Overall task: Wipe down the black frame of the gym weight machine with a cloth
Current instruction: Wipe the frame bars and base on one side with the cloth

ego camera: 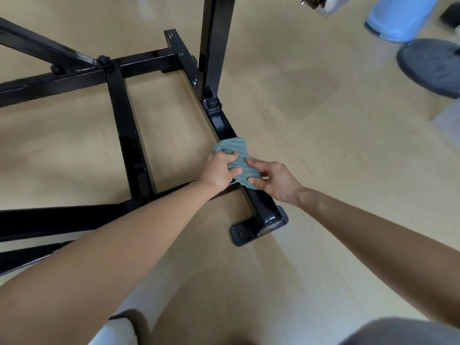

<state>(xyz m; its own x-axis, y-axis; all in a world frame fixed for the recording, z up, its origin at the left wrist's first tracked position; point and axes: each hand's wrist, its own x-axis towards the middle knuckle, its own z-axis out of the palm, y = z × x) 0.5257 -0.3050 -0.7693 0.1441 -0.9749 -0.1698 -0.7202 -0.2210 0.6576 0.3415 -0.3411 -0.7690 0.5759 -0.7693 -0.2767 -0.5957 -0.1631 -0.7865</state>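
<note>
The black frame (125, 135) of the weight machine lies low on the floor as glossy square bars. One base bar (220, 120) runs from the upright post down to a foot plate (258, 229). A teal cloth (237, 155) is draped over this bar. My left hand (217, 171) grips the cloth's left side with curled fingers. My right hand (276, 181) pinches the cloth's near right edge. Both hands hold it against the bar, and the bar beneath the cloth is hidden.
A black upright post (215, 43) rises from the base bar just beyond the cloth. On the pale wood floor at the right stand a light blue bin (400, 17) and a dark round cushion (430, 67). My knees show at the bottom edge.
</note>
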